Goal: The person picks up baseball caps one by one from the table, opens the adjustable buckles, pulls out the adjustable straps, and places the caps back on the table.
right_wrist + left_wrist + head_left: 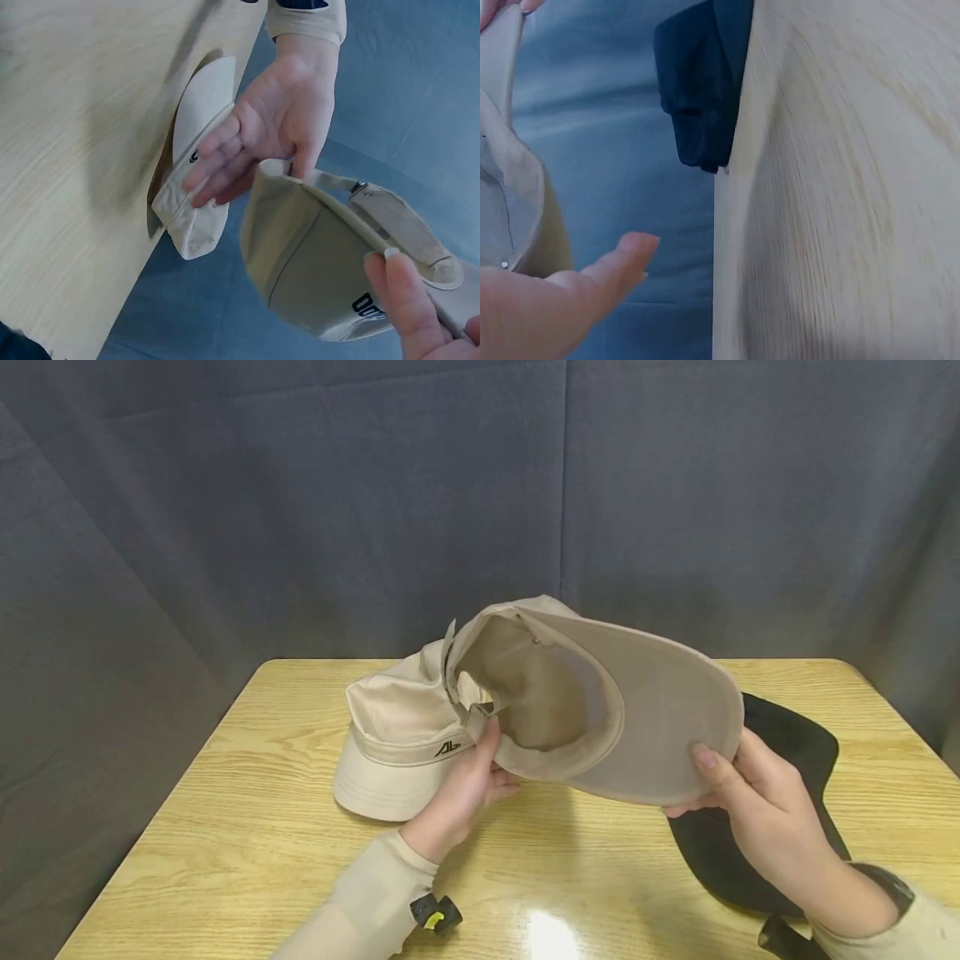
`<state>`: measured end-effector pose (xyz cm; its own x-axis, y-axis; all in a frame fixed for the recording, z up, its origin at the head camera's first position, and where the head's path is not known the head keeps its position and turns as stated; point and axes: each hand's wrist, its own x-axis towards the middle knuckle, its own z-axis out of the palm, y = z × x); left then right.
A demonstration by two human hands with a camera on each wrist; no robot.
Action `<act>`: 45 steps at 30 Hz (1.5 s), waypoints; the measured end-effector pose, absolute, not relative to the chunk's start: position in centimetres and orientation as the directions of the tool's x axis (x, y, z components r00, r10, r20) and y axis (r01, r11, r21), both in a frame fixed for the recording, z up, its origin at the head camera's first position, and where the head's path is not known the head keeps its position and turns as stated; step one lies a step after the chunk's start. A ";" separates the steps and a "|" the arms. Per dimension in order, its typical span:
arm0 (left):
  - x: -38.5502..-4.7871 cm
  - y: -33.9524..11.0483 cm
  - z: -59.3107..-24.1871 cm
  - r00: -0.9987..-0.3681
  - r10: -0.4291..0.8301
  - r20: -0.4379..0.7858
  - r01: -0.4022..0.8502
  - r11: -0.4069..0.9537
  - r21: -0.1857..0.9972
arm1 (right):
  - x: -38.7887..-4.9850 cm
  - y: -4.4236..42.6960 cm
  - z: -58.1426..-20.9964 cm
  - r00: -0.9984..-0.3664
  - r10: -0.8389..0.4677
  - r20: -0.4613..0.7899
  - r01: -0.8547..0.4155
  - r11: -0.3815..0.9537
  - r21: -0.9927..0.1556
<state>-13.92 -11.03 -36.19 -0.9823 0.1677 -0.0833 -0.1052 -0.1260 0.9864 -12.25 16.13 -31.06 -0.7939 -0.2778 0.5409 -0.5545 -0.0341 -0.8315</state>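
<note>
A beige baseball cap (667,710) is held up above the table, its hollow inside and the underside of its brim facing the head camera. My right hand (776,818) pinches the brim's outer edge, thumb on the underside. My left hand (465,785) is at the back opening, its thumb touching the rim by the strap. In the right wrist view the left hand's (270,120) fingers extend straight, apart from the cap's crown (315,262), which bears partly hidden dark lettering. Behind the left hand, a second beige cap (405,702) with a black logo sits on the table.
A black cap (795,752) lies on the right of the table, partly covered by my right hand and forearm. The light wood table (225,827) ends at a dark grey curtain (375,510). Black wrist devices (437,913) sit on the sleeves.
</note>
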 end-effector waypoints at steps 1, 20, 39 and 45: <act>-13.9 -11.0 -36.2 -0.979 0.187 -0.079 -0.114 -0.181 0.977 | -12.2 16.1 -31.1 -0.787 -0.285 0.547 -0.554 -0.064 -0.830; -12.7 -12.7 -32.4 -0.978 0.209 -0.001 -0.147 -0.688 0.711 | -13.0 16.2 -33.3 -0.760 -0.408 0.507 -0.457 -0.219 -0.862; -11.4 -13.8 -30.8 -0.977 0.188 0.103 -0.037 -0.623 0.781 | -13.5 16.6 -34.6 -0.888 -0.409 0.209 -0.312 0.206 -0.927; -11.1 -13.7 -30.7 -0.976 0.188 0.106 -0.019 -0.562 0.827 | -13.8 16.6 -33.5 -0.895 -0.331 0.298 -0.389 0.259 -0.884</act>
